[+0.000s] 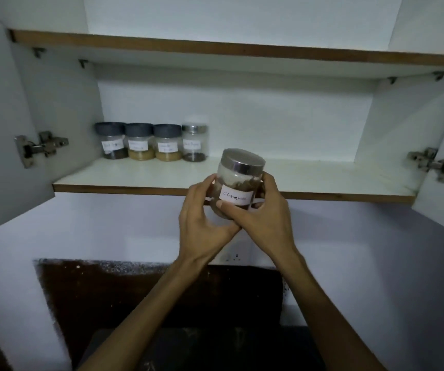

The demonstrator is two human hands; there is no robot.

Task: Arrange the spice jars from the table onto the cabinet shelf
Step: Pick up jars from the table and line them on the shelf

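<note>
I hold a clear jar [238,183] with a steel lid and a white handwritten label, brown spice inside, just in front of the lower cabinet shelf's [135,180] front edge. My left hand [202,223] grips its left side and my right hand [263,218] grips its right side and bottom. At the shelf's back left stands a row of labelled jars: three with dark grey lids [111,140] [140,141] [168,142] and one with a steel lid [194,143].
Both cabinet doors stand open, with hinges at left [40,147] and right [434,163]. An upper shelf board [215,48] runs above. The lower shelf's right half is bare white board. Below are a white wall, a wall socket [235,257] and a dark counter area.
</note>
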